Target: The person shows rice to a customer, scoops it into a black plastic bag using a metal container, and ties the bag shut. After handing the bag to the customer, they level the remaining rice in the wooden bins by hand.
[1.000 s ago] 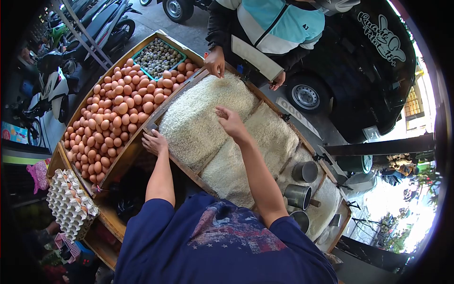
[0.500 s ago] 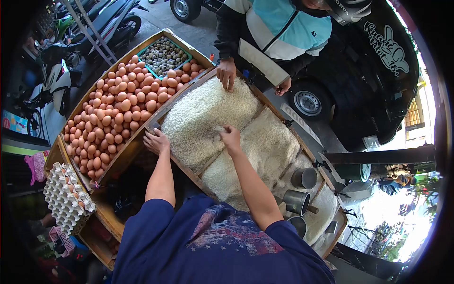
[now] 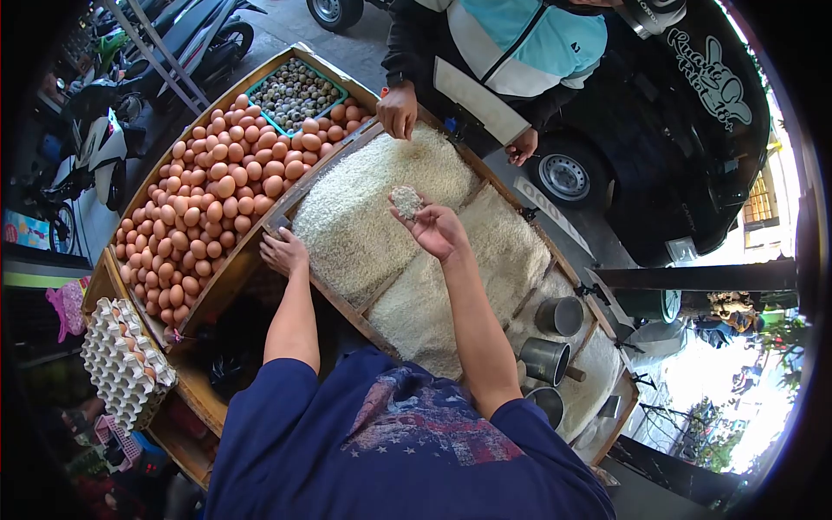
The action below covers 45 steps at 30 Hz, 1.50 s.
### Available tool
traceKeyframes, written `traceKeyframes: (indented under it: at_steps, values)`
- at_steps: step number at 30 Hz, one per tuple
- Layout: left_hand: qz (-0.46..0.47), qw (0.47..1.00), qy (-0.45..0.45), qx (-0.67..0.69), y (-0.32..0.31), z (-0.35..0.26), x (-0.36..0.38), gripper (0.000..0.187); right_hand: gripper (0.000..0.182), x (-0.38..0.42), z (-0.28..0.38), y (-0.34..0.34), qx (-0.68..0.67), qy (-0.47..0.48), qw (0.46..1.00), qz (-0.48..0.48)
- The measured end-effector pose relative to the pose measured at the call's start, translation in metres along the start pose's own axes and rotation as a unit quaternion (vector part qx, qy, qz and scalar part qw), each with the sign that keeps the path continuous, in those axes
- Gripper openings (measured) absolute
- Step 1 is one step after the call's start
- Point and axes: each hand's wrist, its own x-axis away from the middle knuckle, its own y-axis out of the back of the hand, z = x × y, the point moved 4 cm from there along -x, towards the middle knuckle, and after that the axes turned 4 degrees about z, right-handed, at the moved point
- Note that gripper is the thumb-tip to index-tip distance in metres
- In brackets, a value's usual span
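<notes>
My right hand (image 3: 436, 230) is turned palm up above the rice bin, with a small heap of white rice grains (image 3: 406, 201) lying on its fingers. Beneath it spreads a mound of loose rice (image 3: 355, 217) in a wooden compartment. Against the corner of the wooden divider (image 3: 290, 204) rests my left hand (image 3: 284, 253), its fingers spread and holding nothing. Across the bin, another person's hand (image 3: 398, 110) hangs with its fingertips over the far edge of the rice.
Brown eggs (image 3: 208, 199) fill the tray at left, behind a green basket of quail eggs (image 3: 295, 94). More rice compartments (image 3: 485, 247) and metal measuring cups (image 3: 545, 360) are at right. Egg cartons (image 3: 117, 364) stand lower left. A person in a jacket (image 3: 511, 43) faces me.
My right hand has turned palm up and opened out, showing rice on its fingers. The other person's hand has lifted slightly and moved left. My left hand stays on the wood.
</notes>
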Motion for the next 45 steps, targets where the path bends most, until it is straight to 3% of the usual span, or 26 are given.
traceKeyframes:
  at_steps: [10,13,14,16,19,22,28,31,34,37,40,43,45]
  values:
    - [0.009,1.0,0.005,0.002,0.002,-0.003,0.0,0.061,0.058,-0.003,0.01,-0.012,0.026,0.001,1.0,-0.014]
    - [-0.01,1.0,0.0,-0.002,0.001,-0.001,0.0,0.06,0.049,-0.014,0.007,-0.006,0.213,0.02,0.974,-0.072]
    - [-0.002,1.0,-0.001,-0.004,-0.001,-0.002,-0.001,0.06,0.046,-0.016,0.007,-0.004,0.344,0.045,0.933,-0.099]
    - [0.021,1.0,-0.01,-0.01,-0.003,0.003,-0.005,0.06,0.04,-0.015,0.004,-0.013,0.579,0.087,0.795,-0.162]
    - [-0.008,1.0,-0.012,-0.005,-0.01,0.009,-0.006,0.061,0.028,-0.006,0.002,-0.053,0.742,0.273,0.605,-0.091]
    - [-0.014,1.0,-0.019,-0.006,-0.01,0.007,-0.007,0.061,0.023,-0.003,-0.003,-0.07,0.728,0.391,0.559,-0.077]
    - [-0.006,1.0,-0.025,-0.011,-0.014,0.012,-0.012,0.064,0.021,0.001,-0.013,-0.057,0.873,0.087,0.465,-0.123]
    - [0.002,1.0,-0.009,-0.011,-0.013,0.01,-0.01,0.064,0.024,0.02,-0.032,-0.034,0.892,0.147,0.42,-0.076]
    - [0.005,1.0,0.002,-0.015,-0.011,0.008,-0.008,0.064,0.036,0.035,-0.052,-0.013,0.933,0.042,0.355,-0.036]
    - [0.034,0.999,0.01,-0.02,-0.009,0.007,-0.01,0.062,0.063,0.069,-0.08,-0.016,0.927,0.174,0.32,-0.088]
    - [0.013,1.0,0.005,-0.027,-0.012,0.006,-0.009,0.06,0.081,0.103,-0.117,-0.008,0.902,0.158,0.4,-0.022]
    - [-0.024,0.999,-0.009,-0.043,-0.017,0.01,-0.012,0.059,0.1,0.119,-0.143,0.023,0.916,0.109,0.385,-0.021]
    - [-0.049,0.997,-0.012,-0.06,-0.021,0.014,-0.014,0.059,0.103,0.124,-0.14,0.04,0.917,0.074,0.39,-0.044]
